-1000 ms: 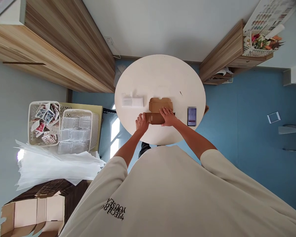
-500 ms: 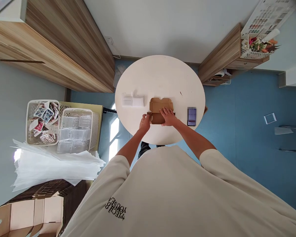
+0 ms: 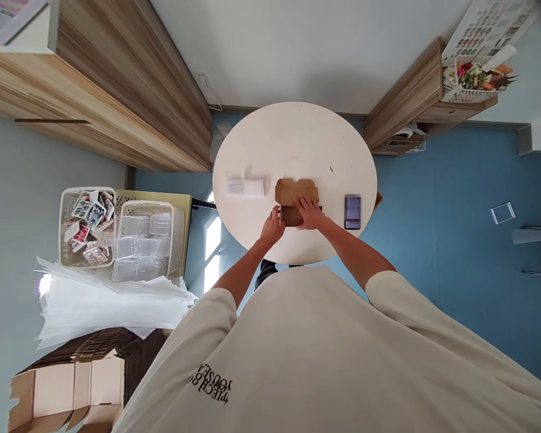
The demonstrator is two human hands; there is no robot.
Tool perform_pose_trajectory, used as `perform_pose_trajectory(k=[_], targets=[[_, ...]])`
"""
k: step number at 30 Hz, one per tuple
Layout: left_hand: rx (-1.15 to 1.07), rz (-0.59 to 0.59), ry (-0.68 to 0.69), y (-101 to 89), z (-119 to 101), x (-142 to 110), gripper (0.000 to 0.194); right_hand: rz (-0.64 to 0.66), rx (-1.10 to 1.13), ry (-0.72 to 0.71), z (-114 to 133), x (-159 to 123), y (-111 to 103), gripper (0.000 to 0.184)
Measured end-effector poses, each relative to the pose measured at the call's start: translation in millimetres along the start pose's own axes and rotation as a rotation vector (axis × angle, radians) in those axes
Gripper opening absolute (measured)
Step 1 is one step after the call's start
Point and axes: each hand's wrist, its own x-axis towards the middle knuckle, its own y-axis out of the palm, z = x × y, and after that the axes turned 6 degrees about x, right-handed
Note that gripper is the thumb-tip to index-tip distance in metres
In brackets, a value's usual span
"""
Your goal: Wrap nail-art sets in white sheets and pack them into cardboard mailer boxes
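A small brown cardboard box [image 3: 296,191] lies on the white round table [image 3: 293,138], its lid laid back toward the far side. My left hand [image 3: 273,227] is at the box's near left side, fingers closed around the side wall. Across the right part of the box lies my right hand [image 3: 309,213], fingers spread and pressing on its inside or near edge; exactly which is hidden. To the left of the box rests a white packet [image 3: 253,187] in two parts, perhaps paper or foam.
A phone [image 3: 352,211] lies at the table's right side. On the left, a side table holds a basket of small packets [image 3: 65,225], a basket of clear plastic boxes [image 3: 175,240] and white sheets [image 3: 112,307]. Flattened cardboard boxes [image 3: 76,388] are stacked nearer me.
My left hand has shifted slightly right and inward against the box's left side, where a dark flap stuck out before. My right hand stays on the box. The whole view has shifted slightly.
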Motion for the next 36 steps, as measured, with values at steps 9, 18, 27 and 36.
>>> perform_pose_trajectory(k=[9, 18, 27, 36], targets=[[0.142, 0.005, -0.015, 9.5, -2.6, 8.4, 0.051, -0.025, 0.002, -0.014, 0.8, -2.3, 1.4, 0.140], [0.329, 0.085, -0.019, 4.2, -1.9, 11.8, 0.039, -0.028, 0.040, -0.015, 2.2, -5.0, -1.3, 0.138], [0.572, 0.219, 0.051, -3.7, -6.1, 17.2, 0.035, -0.014, 0.034, -0.002, 3.8, -4.9, -3.4, 0.139], [0.637, 0.214, 0.082, 8.3, -10.7, 12.1, 0.039, -0.019, 0.038, -0.004, 0.2, -1.1, 0.2, 0.137]])
